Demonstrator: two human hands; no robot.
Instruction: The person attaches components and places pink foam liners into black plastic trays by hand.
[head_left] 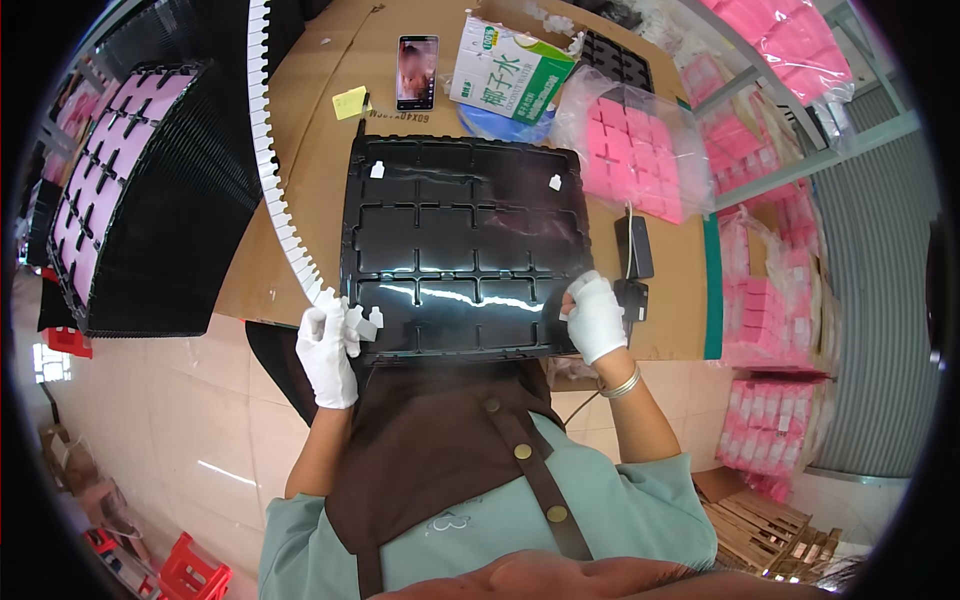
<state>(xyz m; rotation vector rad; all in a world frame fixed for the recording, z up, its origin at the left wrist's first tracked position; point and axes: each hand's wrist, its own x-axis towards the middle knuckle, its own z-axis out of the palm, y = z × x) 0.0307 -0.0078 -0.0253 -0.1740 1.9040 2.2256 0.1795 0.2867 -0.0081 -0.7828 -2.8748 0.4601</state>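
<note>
A black plastic tray (470, 235) with moulded cross-shaped ridges lies in front of me. Two small white tabs (377, 171) sit on its far part, one toward each side. My left hand (328, 350), in a white glove, is closed on the near end of a long strip of white tabs (268, 175), which curves away past the tray's left side. Loose tab ends beside its fingers overlap the tray's near left corner. My right hand (597, 322), gloved with bare fingertips, is curled at the tray's near right corner; what its fingers pinch is mostly hidden.
A phone (417, 73), a yellow note pad (350, 102) and a printed carton (512, 75) are beyond the tray. Pink pads in clear plastic (635, 155) and a dark adapter (634, 248) lie right. Stacked trays with lilac pads (125, 170) stand left.
</note>
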